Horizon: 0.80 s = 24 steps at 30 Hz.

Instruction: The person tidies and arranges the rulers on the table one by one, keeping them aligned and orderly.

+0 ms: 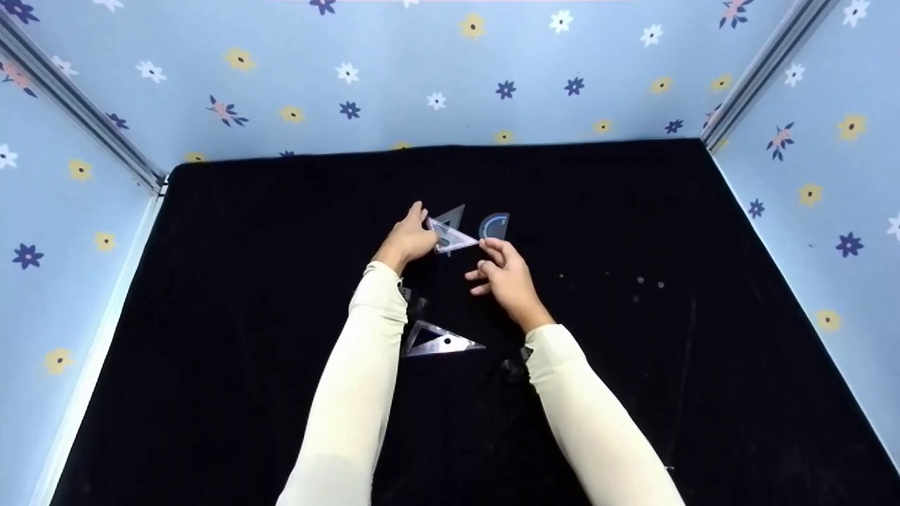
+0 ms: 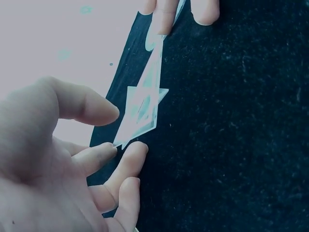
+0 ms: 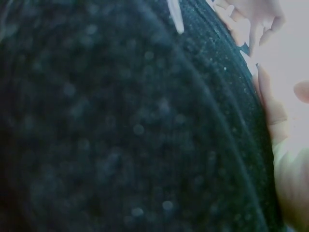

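"Before I log progress, what do you have from your end?"

"I have both hands at one clear set square (image 1: 458, 240), out in the middle of the black cloth (image 1: 281, 316). It overlaps a second set square (image 1: 453, 213), so I'd call the work part-way: the pieces are together, but neither hand has let it be."

"How do the hands look to you?"

"On my feed the left hand (image 1: 409, 235) is half open, fingers loosely bent and spread, fingertips at the short side. I see a gap between its digits, and I can't tell whether it truly grips. The right hand (image 1: 510, 277) has a fingertip at the narrow tip, its other fingers spread. Whether it pinches or only touches, I can't tell either; my right wrist view is mostly cloth."

"And what looks unfinished?"

"I'd say this placement, first of all. I can't judge whether the clear piece lies flat or is slightly raised. The protractor (image 1: 494, 226) is just beside the right fingertips, by that narrow tip. Nearer me, between the forearms, a third set square (image 1: 460, 343) lies well apart from the group, with no hand on it. If every piece counts, I'd mark that one as left to do"
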Motion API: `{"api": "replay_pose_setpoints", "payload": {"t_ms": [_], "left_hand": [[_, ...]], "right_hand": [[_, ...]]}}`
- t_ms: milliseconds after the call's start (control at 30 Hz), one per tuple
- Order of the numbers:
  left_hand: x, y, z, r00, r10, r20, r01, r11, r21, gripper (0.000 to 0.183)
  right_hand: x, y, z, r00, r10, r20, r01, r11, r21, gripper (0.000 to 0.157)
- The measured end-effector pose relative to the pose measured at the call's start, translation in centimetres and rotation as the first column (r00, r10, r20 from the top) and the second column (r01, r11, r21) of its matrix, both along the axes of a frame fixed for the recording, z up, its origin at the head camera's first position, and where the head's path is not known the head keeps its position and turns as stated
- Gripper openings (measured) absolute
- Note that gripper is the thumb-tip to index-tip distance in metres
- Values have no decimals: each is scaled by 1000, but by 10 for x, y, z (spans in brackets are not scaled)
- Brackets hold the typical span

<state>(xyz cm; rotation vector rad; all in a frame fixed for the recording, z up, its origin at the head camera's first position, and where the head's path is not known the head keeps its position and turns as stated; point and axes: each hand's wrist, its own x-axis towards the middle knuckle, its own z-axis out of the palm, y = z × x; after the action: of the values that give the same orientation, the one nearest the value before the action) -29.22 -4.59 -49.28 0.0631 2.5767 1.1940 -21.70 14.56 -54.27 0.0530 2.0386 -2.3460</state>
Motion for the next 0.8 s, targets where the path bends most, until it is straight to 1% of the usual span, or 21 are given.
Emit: {"api": "replay_pose_setpoints", "payload": {"t_ms": [67, 133, 300, 367, 467, 533, 700, 800], "left_hand": [[0, -1, 0, 1000, 15, 13, -16, 999, 35, 85], [1, -1, 0, 999, 37, 37, -40, 994, 98, 86], [5, -2, 0, 992, 92, 91, -112, 963, 245, 88], [7, -2, 1, 991, 103, 85, -122, 957, 262, 86], [9, -1, 2, 993, 107, 53, -117, 957, 266, 84], [10, -1, 2, 994, 106, 21, -108, 961, 253, 82], [15, 0, 2, 992, 104, -66, -92, 981, 170, 79], [19, 0, 2, 991, 103, -87, -92, 988, 121, 75]], "right_hand": [[0, 1, 0, 1000, 0, -4, 0, 1000, -4, 43], [0, 1, 1, 1000, -1, -6, 1, 1000, -5, 43], [1, 0, 1, 1000, -1, -8, 1, 1000, -4, 44], [1, 0, 1, 1000, -3, -10, 3, 1000, -9, 44], [0, 1, -1, 1000, -10, -18, 9, 999, -40, 43], [0, 1, -1, 1000, -13, -23, 11, 998, -67, 43], [0, 3, -2, 999, -16, -31, 13, 994, -112, 44], [0, 4, -3, 999, -18, -33, 13, 991, -131, 44]]}}
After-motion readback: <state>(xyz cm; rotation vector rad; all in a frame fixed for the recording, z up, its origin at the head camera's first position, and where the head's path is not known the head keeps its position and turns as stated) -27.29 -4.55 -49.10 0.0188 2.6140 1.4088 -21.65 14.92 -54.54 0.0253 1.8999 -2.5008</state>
